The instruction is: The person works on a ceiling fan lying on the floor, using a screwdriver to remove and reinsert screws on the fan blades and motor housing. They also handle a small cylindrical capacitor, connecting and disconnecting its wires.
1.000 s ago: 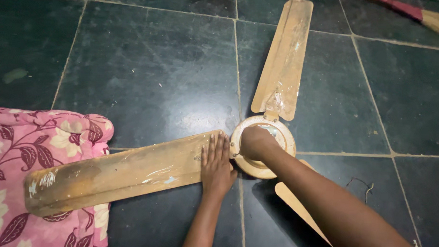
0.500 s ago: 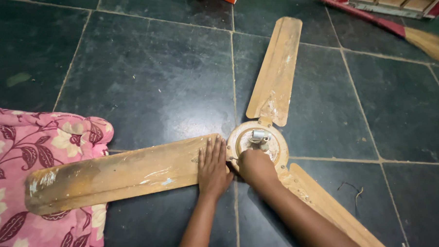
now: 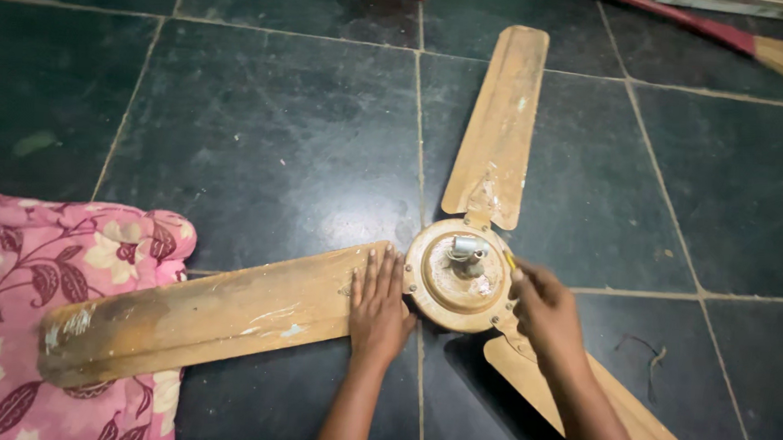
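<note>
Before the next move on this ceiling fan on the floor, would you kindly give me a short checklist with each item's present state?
1. Left hand flat on the blade beside the hub: ok.
2. Right hand at the rim of the motor hub, closed around a small yellow-tipped thing: ok; what it is, cannot tell.
3. Fan lying flat on the tiled floor: ok.
4. Blade tip clear of the pink floral cloth: not ok, it lies on it.
5. Hub screws tight: cannot tell.

Dim, warm indoor light; soft shadows, slight blur.
</note>
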